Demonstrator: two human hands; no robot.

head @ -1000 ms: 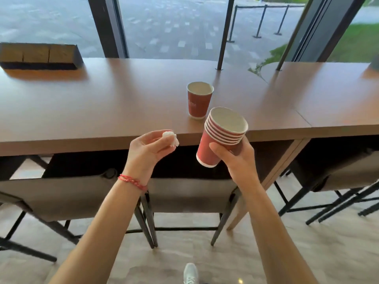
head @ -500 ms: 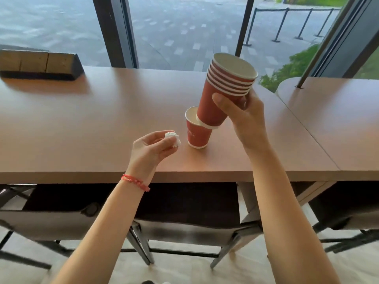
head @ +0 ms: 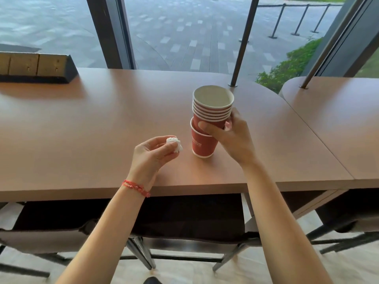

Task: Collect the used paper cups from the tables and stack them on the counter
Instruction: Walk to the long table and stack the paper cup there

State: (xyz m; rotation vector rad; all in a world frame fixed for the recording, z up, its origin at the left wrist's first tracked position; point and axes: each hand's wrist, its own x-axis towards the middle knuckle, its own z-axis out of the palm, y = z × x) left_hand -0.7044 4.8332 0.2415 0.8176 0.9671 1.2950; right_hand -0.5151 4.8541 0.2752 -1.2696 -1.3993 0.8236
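Daylight thru window (head: 184, 31); sharp, edges warped.

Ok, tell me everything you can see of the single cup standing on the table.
The single cup is a red paper cup with a pale rim, a pale inside and small white lettering, too blurred to read. It stands upright on the brown table, near the front edge. The stack of cups, held by the right hand, sits partly down in its mouth, hiding most of the inside. The left hand, pinching a white paper wad, is close by without touching.

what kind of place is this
Probably a café or canteen seating area: a long window-side wooden counter, chairs tucked beneath, and branded red paper cups being stacked by the right hand.
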